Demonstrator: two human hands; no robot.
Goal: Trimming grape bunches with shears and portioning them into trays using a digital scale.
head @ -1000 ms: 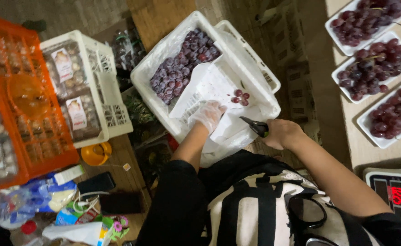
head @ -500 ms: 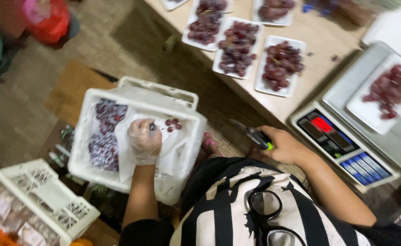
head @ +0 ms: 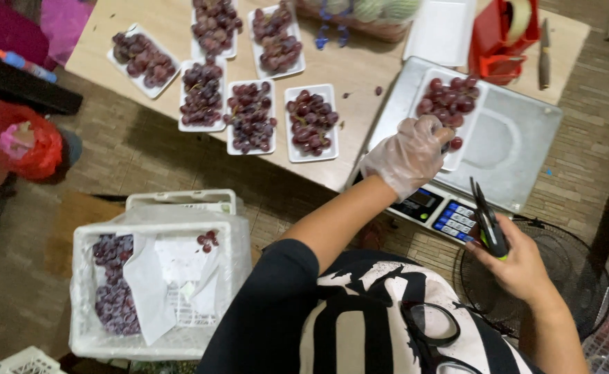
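My left hand [head: 410, 154], in a thin clear glove, is curled over the near edge of the white tray of red grapes [head: 450, 104] that sits on the scale [head: 519, 149]. The fingers are bent down onto the grapes, though the glove hides whether I've actually pinched one. My right hand [head: 519, 266] is low by my lap, closed around the green grip of the black scissors [head: 488, 221], blades pointing up toward the scale's keypad. The scale is at the table's [head: 360, 69] near edge. Further left on the table lie more white trays of grapes [head: 249, 104]. Down on the floor stands a white crate [head: 153, 277] with dark grapes and paper inside.
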